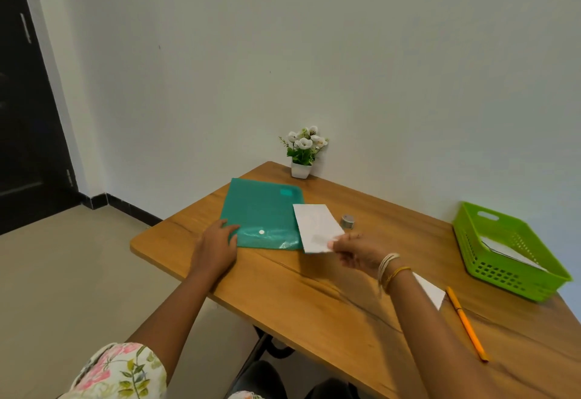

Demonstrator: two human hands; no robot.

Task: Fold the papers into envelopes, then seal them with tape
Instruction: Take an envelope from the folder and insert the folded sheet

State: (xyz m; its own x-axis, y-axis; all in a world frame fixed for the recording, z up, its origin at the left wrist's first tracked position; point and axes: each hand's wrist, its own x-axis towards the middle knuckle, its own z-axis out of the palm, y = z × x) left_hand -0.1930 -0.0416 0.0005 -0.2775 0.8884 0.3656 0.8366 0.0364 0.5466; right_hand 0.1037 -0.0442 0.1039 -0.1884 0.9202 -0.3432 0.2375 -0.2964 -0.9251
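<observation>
A flowered sleeve (pixel 119 370) is showing at seven o'clock, nearest of all, with the left arm reaching up from it over the edge of the wooden counter (pixel 314 298). At four o'clock an orange pencil (pixel 465 323) is lying on the wood, and just beside it a white sheet (pixel 432 291) is peeking out from under the right forearm. Bangles (pixel 391 269) are circling the right wrist.

Toward the centre, the right hand (pixel 355 252) is pinching the near corner of a folded white paper (pixel 317 227), its grip clamped on that corner with thumb and fingertips; the paper is slanting up toward twelve o'clock and overlapping the right edge of a teal snap folder (pixel 261 213). The left hand (pixel 217 247) is lying flat on the folder's near-left corner at nine o'clock, its grip apart, fingers straight and pressing down.

Just past the paper, at one o'clock, a small roll of tape (pixel 347 221) is standing on the counter. Out at three o'clock a green basket (pixel 509 251) is holding white paper inside. Farthest back, against the wall at twelve o'clock, a small potted plant (pixel 303 153) with white flowers is sitting.
</observation>
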